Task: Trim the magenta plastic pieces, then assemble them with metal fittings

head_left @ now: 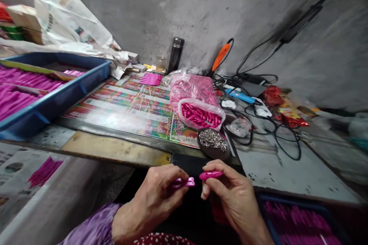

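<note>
My left hand is closed around a pink plastic strip whose forked end, with small holes, sticks out past the fingertips. Most of that strip is hidden in the fingers. Between the thumb and fingers of my right hand is a short, glossy pink tapered plastic piece. The two parts face each other with a small gap, in front of the table edge. Just beyond my right hand sits a dark bowl of small metal parts. Behind it an open plastic bag holds many similar pink tapered pieces.
A blue crate with rows of pink strips stands at left. A neat row of pink strips lies near a black flask. Tangled black cables and a blue tool lie at right. Another crate sits lower right.
</note>
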Demonstrator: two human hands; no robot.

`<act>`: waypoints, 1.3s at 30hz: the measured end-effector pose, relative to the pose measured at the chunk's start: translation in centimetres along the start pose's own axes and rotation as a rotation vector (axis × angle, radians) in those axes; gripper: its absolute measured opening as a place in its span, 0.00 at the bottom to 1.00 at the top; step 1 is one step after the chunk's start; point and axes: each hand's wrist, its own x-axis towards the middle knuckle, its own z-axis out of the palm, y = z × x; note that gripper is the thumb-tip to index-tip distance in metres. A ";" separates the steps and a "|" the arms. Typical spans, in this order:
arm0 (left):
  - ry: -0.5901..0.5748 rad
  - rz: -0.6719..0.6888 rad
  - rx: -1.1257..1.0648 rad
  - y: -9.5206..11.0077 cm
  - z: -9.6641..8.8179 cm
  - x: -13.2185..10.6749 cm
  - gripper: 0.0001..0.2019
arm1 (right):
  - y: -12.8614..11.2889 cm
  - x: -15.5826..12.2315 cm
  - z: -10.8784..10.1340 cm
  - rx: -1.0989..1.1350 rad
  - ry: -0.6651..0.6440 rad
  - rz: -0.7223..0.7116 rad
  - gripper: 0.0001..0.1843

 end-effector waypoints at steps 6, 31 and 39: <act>-0.035 0.007 -0.002 -0.1 0.6 -0.9 0.04 | 1.2 -1.6 -0.3 0.022 0.005 0.069 0.08; -0.049 0.039 0.100 -0.8 1.3 -2.5 0.05 | 1.7 -3.1 1.2 -0.299 0.090 0.085 0.18; 0.021 0.186 0.293 -0.8 1.9 -3.1 0.09 | 1.7 -3.4 1.6 -0.396 0.120 0.146 0.23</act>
